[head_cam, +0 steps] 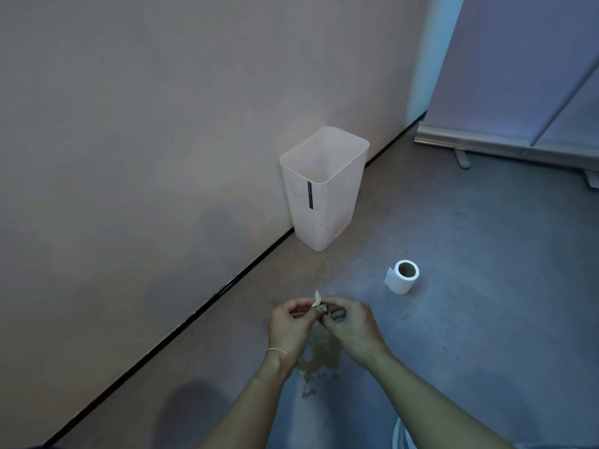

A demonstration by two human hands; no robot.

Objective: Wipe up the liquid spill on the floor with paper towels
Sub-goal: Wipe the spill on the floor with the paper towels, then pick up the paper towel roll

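We see both hands brought together just above the floor [486,286], fingertips almost meeting. The left hand [291,325] has its fingers curled in, and its thumb and fingertips pinch a small crumpled scrap of paper towel [317,299], whose pale corner sticks up between the two hands. The right hand [351,322] is curled as well, and its fingertips close on the same scrap from the other side; the part under those fingers looks dark, and we cannot tell whether it is wet paper or shadow. Neither hand touches the floor as far as we can make out. A thin bracelet [281,351] circles the left wrist. The spill [319,358], a brownish patch with small droplets at its near edge, lies on the floor directly below and between the wrists. The paper towel roll [402,276] lies on its side to the right of the hands, well apart from the spill. A translucent white bin [324,189] stands farther off against the wall [146,124].
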